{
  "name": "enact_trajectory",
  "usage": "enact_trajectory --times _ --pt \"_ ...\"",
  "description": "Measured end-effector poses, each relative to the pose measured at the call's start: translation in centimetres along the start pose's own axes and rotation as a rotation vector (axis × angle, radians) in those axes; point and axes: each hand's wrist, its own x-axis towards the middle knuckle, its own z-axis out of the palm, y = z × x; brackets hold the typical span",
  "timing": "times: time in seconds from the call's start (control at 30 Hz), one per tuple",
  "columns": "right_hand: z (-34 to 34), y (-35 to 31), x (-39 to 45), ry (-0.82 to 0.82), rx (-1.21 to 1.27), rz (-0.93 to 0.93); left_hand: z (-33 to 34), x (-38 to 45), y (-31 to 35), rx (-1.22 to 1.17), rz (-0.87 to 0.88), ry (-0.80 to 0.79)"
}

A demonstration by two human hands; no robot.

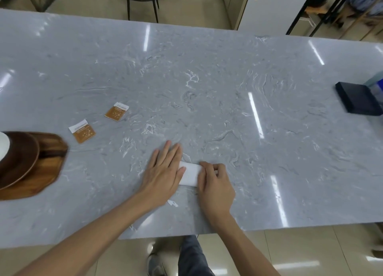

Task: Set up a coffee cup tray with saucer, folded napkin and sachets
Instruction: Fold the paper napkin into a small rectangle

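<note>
A glossy grey marbled tabletop (207, 72) is seen carrying a brown wooden tray (49, 168) at left, two orange-and-white sachets (116, 111) (82, 131) near it, a folded white napkin (189, 175) centrally, and a dark blue flat box (357, 98) at right.

The polished grey marble-look tabletop (207, 79) is gleaming glossily, throwing back long strips of ceiling light, while the folded white paper napkin (190, 175) is lying matt and soft-looking on it. The irregular wooden tray (49, 168) is showing warm streaked grain under a low sheen, and the round dark brown wooden saucer (18, 161) on it is looking smooth and satiny. The two brown-and-white paper sachets (82, 131) are appearing flat and dull-finished.
</note>
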Motion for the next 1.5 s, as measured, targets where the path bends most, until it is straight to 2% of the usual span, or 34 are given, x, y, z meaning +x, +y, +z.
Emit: enact_trajectory --times 0.1,0.3,0.4,0.63,0.8,0.93,1.07,1.17,1.37,1.5 --pt "-0.6 0.0 -0.1 -0.055 0.003 0.000 -1.0 -0.5 0.6 -0.016 -0.072 -0.041" --pt "-2.7 1.5 0.7 -0.417 0.104 -0.041 -2.0 -2.8 2.4 -0.152 -0.357 0.021" --pt "-3.3 1.2 1.4 -0.533 0.113 -0.043 -2.3 -3.1 2.6 -0.338 -0.495 -0.030" --pt "-3.5 -0.1 2.7 -0.726 0.010 -0.066 -3.6 -1.9 2.3 -0.606 -0.621 -0.123" --pt "-3.7 -0.3 2.0 -0.846 0.108 -0.074 -4.2 -3.4 1.0 -0.924 -0.668 -0.163" --pt "-4.0 -0.5 1.4 -0.882 0.233 -0.073 -4.6 -6.1 0.1 -1.238 -0.732 -0.092" --pt "-4.2 -3.1 0.7 -0.952 0.289 -0.143 -5.3 -8.9 -0.9 -1.405 -0.775 -0.006" --pt "-4.2 -6.4 -0.1 -0.987 0.325 -0.148 -5.9 -11.4 -2.5 -1.548 -0.817 0.120" --pt "-3.6 -13.2 -4.3 -1.010 0.617 -0.006 -7.7 -17.5 -6.5 -1.756 -0.769 0.333" --pt "-3.0 -16.9 -8.2 -1.085 0.700 -0.026 -8.8 -21.6 -9.0 -1.835 -0.732 0.460"
